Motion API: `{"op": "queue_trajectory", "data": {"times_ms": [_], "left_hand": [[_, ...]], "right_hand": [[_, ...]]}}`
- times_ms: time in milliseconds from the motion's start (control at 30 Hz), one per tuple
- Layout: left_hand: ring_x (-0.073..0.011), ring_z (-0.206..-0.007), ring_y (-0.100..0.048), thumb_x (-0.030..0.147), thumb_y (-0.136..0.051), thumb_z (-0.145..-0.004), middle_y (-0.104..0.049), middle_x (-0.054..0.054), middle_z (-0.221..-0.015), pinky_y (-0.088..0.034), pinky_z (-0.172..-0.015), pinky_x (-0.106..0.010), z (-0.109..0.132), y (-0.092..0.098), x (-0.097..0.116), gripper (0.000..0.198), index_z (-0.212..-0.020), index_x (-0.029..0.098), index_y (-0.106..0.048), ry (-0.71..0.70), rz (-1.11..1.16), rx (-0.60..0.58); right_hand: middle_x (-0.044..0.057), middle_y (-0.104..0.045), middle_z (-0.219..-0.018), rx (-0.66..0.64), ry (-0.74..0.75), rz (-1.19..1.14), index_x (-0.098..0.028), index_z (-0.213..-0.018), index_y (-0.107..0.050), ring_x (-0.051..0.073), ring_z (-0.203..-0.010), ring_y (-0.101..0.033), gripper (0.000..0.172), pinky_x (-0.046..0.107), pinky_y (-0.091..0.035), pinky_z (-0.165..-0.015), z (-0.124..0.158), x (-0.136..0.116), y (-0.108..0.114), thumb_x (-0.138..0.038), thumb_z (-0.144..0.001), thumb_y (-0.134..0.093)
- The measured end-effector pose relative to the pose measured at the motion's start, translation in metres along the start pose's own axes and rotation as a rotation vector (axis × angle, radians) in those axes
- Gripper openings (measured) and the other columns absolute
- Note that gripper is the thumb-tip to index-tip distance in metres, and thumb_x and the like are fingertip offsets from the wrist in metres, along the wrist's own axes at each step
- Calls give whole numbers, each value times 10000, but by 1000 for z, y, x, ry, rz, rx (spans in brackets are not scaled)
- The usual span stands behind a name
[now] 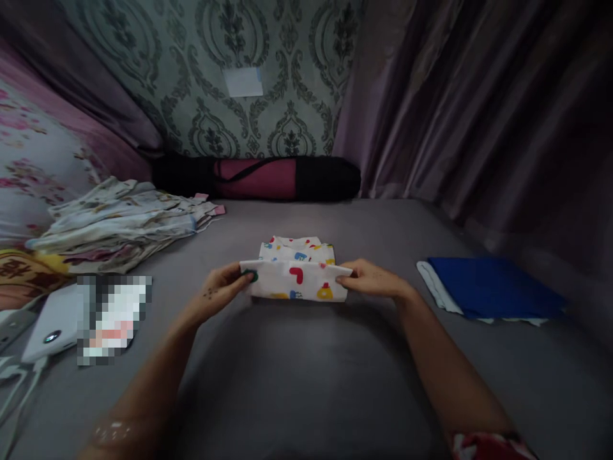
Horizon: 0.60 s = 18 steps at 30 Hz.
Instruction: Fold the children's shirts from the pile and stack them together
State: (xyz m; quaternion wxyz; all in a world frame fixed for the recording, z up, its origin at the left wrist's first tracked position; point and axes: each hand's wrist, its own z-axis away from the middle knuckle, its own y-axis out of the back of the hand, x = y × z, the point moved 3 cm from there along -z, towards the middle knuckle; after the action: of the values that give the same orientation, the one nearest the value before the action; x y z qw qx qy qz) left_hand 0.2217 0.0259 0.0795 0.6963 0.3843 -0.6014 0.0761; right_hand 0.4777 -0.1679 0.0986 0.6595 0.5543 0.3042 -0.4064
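A small white garment (297, 271) printed with red, blue and yellow shapes lies folded on the grey bed sheet (306, 370) in the middle. My left hand (225, 287) pinches its left edge, fingers closed on the cloth. My right hand (371, 280) grips the right edge the same way. The near flap is lifted slightly between the two hands.
A heap of pale printed clothes (119, 223) lies at the left. A blue folded cloth over a white one (493, 287) lies at the right. A black and pink roll (258, 177) rests against the wall. A white device (52, 322) with cables sits at the near left.
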Motion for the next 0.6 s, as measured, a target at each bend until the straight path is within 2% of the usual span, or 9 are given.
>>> {"op": "queue_trajectory", "data": {"times_ms": [100, 167, 300, 433, 600], "left_hand": [[-196, -820, -628, 474, -573, -780, -701, -55, -899, -508, -701, -282, -27, -9, -9, 430, -1026, 130, -657, 23, 48, 99], [-193, -779, -618, 427, -527, -789, -684, -50, -837, -482, -647, -264, -45, -14, -17, 374, -961, 122, -658, 64, -25, 183], [-201, -724, -605, 312, -446, -827, -651, -58, -733, -443, -621, -271, -74, -21, -32, 272, -844, 141, -655, 172, -341, 293], [-228, -816, -629, 274, -418, -888, -695, -112, -860, -451, -712, -307, -90, -28, -36, 260, -900, 157, -651, 176, -530, 302], [-244, -922, -644, 264, -379, -936, -703, -155, -996, -453, -771, -315, -102, -34, -37, 281, -1005, 161, -632, 156, -610, 291]], "right_hand": [[65, -725, -927, 220, -91, -163, -119, -988, -680, 168, -826, -659, 225, 247, -507, -712, -22, 18, 1, -218, -880, -510], [94, -732, -982, 362, -158, -167, -117, -1036, -673, 181, -863, -673, 246, 264, -524, -728, -39, 31, 2, -216, -904, -491], [121, -733, -969, 559, -316, 186, -115, -981, -694, 209, -881, -673, 263, 277, -511, -739, -69, 47, 6, -259, -919, -483], [142, -716, -1070, 615, -437, 441, -130, -1056, -692, 222, -970, -664, 312, 277, -485, -801, -84, 46, 9, -264, -947, -432], [173, -685, -1169, 549, -508, 505, -125, -1141, -665, 249, -1064, -650, 350, 289, -478, -836, -92, 41, 13, -277, -967, -402]]}}
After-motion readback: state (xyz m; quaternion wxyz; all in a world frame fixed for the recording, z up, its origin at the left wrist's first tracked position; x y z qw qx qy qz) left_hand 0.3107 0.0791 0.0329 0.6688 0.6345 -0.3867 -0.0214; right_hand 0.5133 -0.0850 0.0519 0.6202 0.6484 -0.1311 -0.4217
